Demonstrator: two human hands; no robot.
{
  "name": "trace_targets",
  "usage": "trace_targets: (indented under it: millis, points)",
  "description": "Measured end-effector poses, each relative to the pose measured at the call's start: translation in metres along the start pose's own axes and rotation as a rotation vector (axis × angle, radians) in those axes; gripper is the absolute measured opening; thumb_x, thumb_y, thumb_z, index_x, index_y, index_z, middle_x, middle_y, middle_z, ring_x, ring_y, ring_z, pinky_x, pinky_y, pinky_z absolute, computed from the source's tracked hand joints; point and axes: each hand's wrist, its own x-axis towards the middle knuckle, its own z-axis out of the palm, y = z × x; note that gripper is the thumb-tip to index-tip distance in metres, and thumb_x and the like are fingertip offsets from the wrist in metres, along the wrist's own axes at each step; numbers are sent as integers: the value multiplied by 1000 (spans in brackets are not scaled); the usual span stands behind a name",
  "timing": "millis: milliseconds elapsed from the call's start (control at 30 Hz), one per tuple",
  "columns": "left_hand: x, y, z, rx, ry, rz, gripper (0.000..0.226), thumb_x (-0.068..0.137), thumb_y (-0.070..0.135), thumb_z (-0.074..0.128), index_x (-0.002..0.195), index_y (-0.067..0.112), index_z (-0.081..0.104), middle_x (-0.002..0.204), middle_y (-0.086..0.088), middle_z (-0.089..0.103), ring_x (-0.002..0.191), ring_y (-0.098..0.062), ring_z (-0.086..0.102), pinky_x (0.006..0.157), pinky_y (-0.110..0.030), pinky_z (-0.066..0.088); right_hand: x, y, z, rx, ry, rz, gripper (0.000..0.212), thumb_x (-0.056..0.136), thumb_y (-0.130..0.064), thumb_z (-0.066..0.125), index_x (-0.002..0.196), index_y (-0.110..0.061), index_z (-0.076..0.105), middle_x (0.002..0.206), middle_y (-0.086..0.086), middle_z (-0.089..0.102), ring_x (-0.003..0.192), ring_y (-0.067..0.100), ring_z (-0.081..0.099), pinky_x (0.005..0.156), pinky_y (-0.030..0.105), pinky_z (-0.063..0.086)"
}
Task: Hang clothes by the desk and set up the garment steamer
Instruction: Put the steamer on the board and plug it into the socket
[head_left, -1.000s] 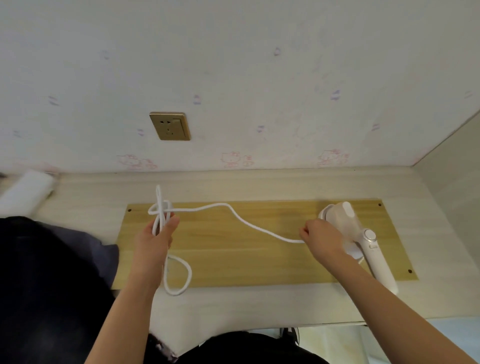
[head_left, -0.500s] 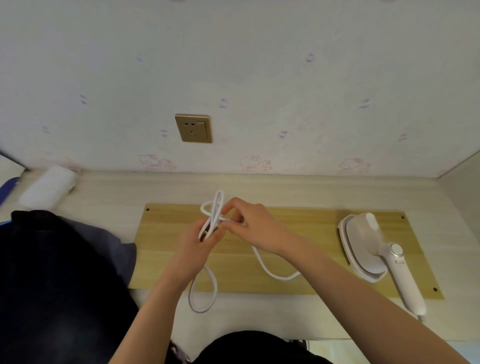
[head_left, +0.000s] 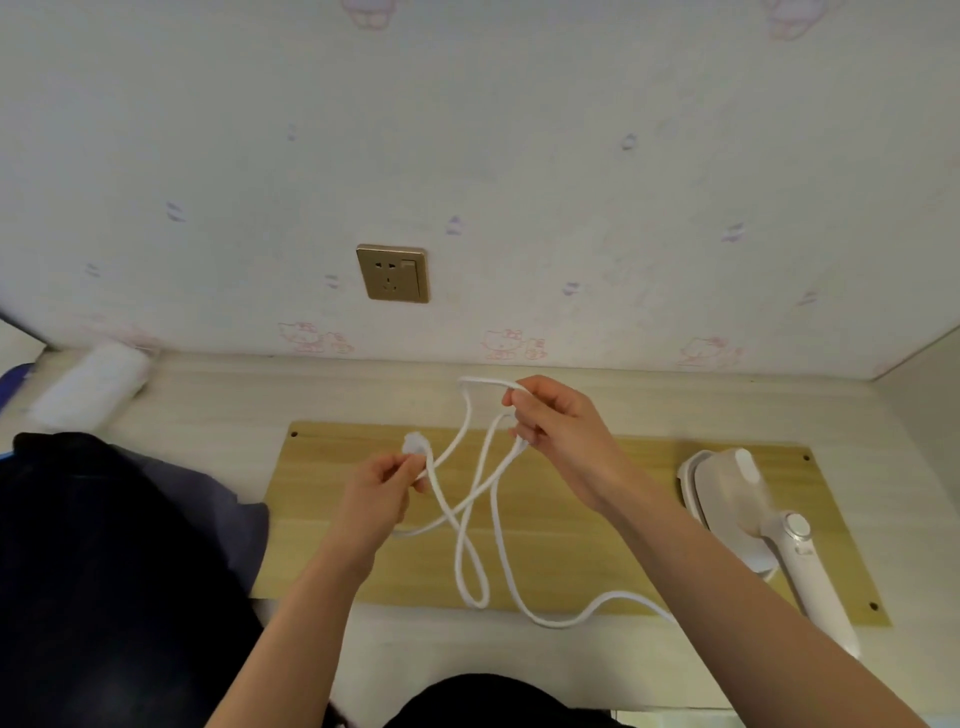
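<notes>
The white handheld garment steamer (head_left: 748, 514) lies on its side at the right end of a yellow wooden board (head_left: 561, 561) on the desk. Its white power cord (head_left: 483, 499) runs in loose loops across the board. My left hand (head_left: 382, 491) pinches the cord's end with the white plug (head_left: 415, 444). Above the board's far edge, my right hand (head_left: 558, 431) holds up a loop of the same cord. A gold wall socket (head_left: 393, 273) sits on the wall above and behind my left hand.
Dark clothes (head_left: 104, 561) are heaped on the desk's left side. A white roll (head_left: 91, 384) lies at the back left by the wall. The pale desk (head_left: 623, 395) ends at a side panel (head_left: 930, 395) on the right.
My hands have drawn apart, and the bunched cord has opened into loose loops. My left hand now holds the plug end, and my right hand has lifted a loop rightward.
</notes>
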Motion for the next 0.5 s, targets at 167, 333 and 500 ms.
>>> trace_targets:
  millis: [167,333,500]
  points:
    - [8,0,12,-54,33,-126,38,85,46,65,76,9,71,42,14,37,48,-10,32,56,-28,29,-7,-7,1,82,-29,9,18,96,-14,54,88,-11,69,60,-1,28,57,15,28,82,37,42]
    - [21,-8,6,-126,127,-142,29,89,29,61,70,9,69,69,-5,64,68,-19,55,74,-33,45,-10,-11,-7,141,23,-9,18,96,-12,52,89,-8,68,57,-2,27,55,15,26,63,25,37]
    - [33,-4,-14,-290,225,-52,18,97,20,53,98,7,65,100,-6,71,96,-18,66,93,-34,49,-4,5,-26,2,191,60,19,96,-11,52,84,-7,65,52,-5,33,49,11,32,58,28,37]
